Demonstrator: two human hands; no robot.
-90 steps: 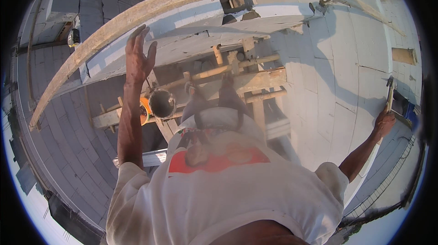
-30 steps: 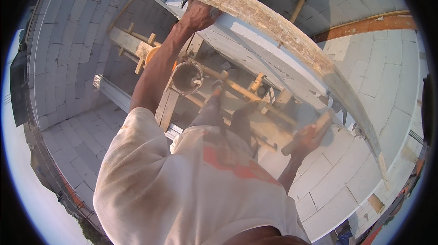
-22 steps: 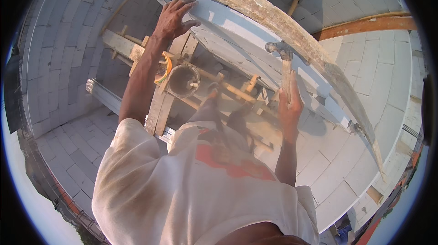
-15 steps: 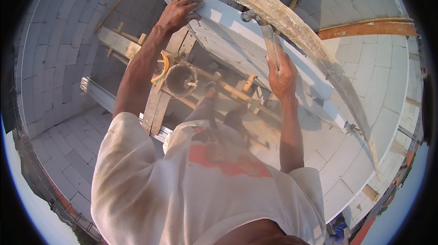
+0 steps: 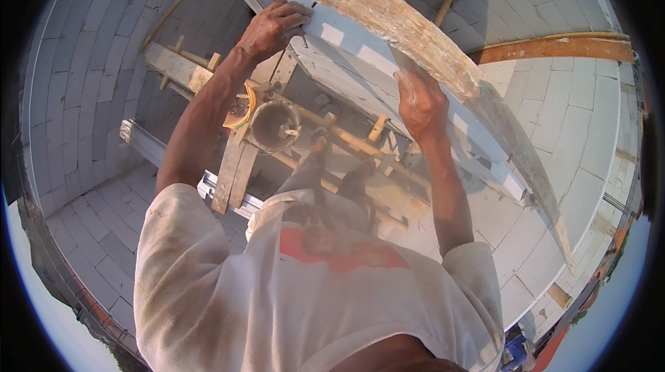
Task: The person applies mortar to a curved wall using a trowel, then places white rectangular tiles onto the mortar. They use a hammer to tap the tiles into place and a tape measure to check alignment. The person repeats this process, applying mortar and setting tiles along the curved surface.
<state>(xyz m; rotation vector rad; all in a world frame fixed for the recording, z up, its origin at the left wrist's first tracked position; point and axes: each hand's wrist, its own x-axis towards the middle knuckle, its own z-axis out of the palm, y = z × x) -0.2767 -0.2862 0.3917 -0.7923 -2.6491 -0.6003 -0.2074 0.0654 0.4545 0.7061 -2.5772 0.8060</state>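
My left hand [image 5: 273, 29] grips the near left end of a white block [image 5: 341, 36] on top of the block wall, its fingers bent over the edge. In my right hand [image 5: 422, 105] is a hammer [image 5: 409, 62], held by its wooden handle. The hammer's head is hidden behind a rough wooden beam [image 5: 395, 12] that arches across the view just beyond both hands. The right hand is over the wall's top, to the right of the left hand.
Below lies a scaffold of wooden poles [image 5: 346, 138] and planks [image 5: 235, 171], with my feet on it. A mortar-stained bucket [image 5: 299, 122] and an orange-rimmed bucket [image 5: 251, 105] stand there. Pale block walls [image 5: 90, 81] rise around; an orange-brown board [image 5: 554, 46] runs along the right one.
The hammer's head has gone out of sight behind the beam as my right hand turned and shifted slightly. My left hand stays at the block's end.
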